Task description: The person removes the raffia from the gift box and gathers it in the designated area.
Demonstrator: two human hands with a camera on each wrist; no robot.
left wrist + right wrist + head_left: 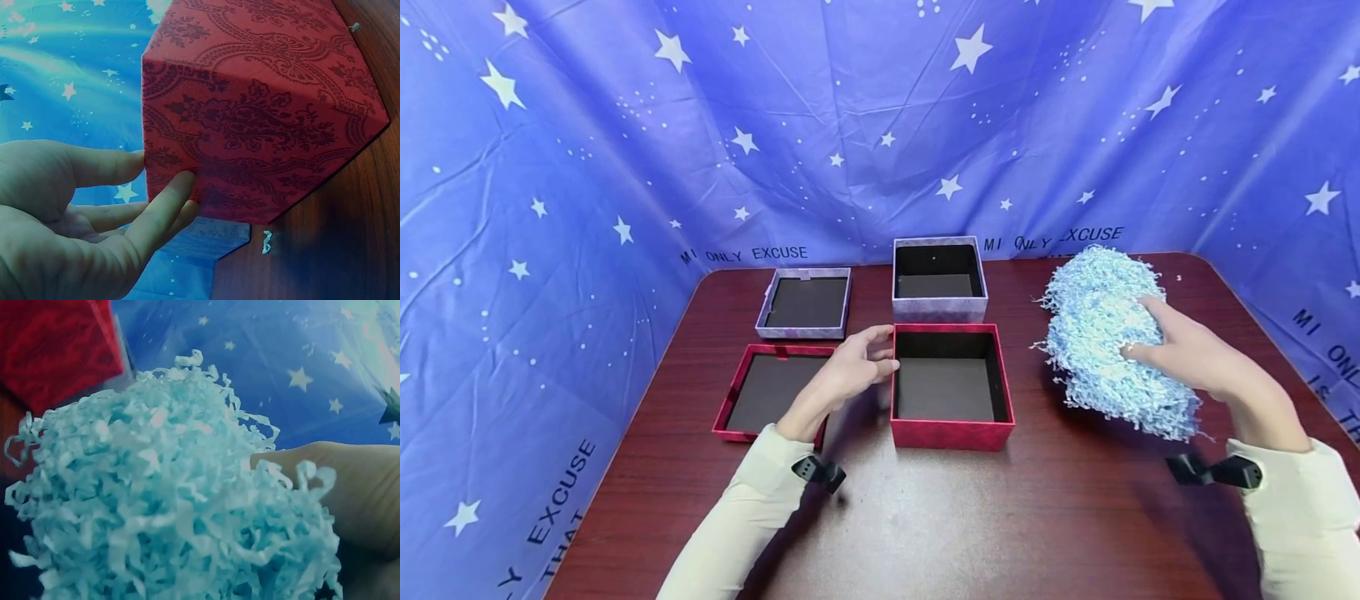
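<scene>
A red patterned box (951,433) stands with its dark inside facing up. My left hand (850,371) is at its left wall, its fingertips touching the patterned side (250,125) and the thumb at the rim. On the right, my right hand (1187,346) grips a big fluffy clump of light blue shredded paper (1097,333). Its thumb and a finger sink into the strands, and the other fingers are hidden. In the right wrist view the shredded paper (169,500) fills most of the picture, with part of the right hand (344,487) beside it.
Behind the red box stands a lilac box (940,312). At the left lie a lilac lid (805,332) and a red lid (737,392), insides up, the red one partly behind the left arm. The dark wooden table (925,525) is bordered by a blue starry curtain (850,100).
</scene>
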